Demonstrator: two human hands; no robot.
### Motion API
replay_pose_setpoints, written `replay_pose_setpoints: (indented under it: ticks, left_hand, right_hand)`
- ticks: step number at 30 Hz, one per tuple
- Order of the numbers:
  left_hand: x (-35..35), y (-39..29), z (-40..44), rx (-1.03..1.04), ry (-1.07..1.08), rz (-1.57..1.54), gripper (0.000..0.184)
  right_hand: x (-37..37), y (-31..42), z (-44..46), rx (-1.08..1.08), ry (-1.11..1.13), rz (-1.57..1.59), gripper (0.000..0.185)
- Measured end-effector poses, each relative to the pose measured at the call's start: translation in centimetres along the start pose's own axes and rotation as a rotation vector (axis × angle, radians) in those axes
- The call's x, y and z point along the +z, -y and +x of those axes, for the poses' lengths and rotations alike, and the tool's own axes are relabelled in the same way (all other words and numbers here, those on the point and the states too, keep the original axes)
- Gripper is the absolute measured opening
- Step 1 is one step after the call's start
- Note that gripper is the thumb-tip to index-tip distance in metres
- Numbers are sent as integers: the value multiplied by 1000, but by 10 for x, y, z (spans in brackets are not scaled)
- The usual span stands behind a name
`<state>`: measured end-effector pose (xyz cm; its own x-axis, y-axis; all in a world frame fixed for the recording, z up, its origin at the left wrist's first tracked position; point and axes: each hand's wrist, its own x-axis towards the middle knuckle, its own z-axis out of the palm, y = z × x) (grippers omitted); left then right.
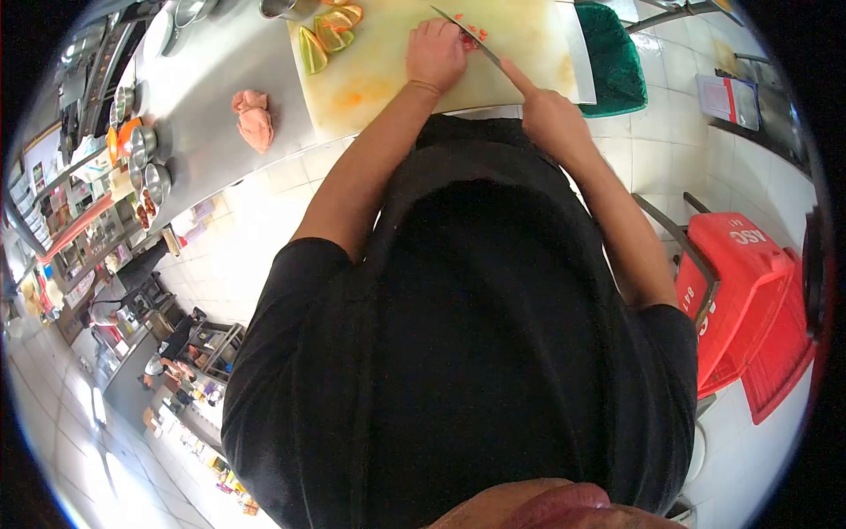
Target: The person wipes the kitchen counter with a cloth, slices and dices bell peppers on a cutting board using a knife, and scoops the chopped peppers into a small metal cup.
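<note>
My right hand (557, 128) is closed round the handle of a kitchen knife (480, 44), its forefinger stretched along toward the blade. The blade lies slantwise beside the fingers of my left hand (436, 55). Those left fingers are curled down on a red piece of food (468, 41), mostly hidden beneath them; its kind is unclear. Small red bits (482, 33) lie by the blade on a stained, pale cutting board (388, 75). Green-skinned wedges with orange insides (313, 51) rest at the board's left side.
On the steel counter (203, 97) lies a soft pink lump (254, 121), perhaps raw meat. Metal bowls (157, 183) line the counter's far left. A green-lined bin (612, 62) stands right of the board. Red plastic crates (736, 291) are at my right. People (163, 366) work farther off.
</note>
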<state>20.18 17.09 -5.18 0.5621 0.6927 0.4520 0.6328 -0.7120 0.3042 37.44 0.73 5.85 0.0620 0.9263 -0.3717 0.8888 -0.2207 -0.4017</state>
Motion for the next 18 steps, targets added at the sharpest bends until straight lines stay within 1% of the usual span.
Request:
replay_pose_setpoints:
  ticks: [3, 6, 10, 12, 15, 18]
  left_hand:
    - [3, 1, 0, -26, 30, 14, 11]
    - [1, 2, 1, -20, 6, -6, 10]
    - [-2, 5, 0, -30, -48, -147, 11]
    - [1, 9, -4, -15, -83, -194, 12]
    - [-1, 5, -5, -50, -80, -166, 12]
    - [-5, 3, -4, -19, -76, -95, 10]
  right_hand:
    - [14, 4, 25, -2, -26, 39, 85]
    - [14, 2, 36, -54, -80, -21, 83]
    - [1, 0, 27, -99, -132, 7, 83]
    - [-8, 2, 14, -83, -125, -5, 82]
    - [-20, 11, -5, -41, -18, -75, 82]
    - [-24, 15, -17, -9, 10, -88, 81]
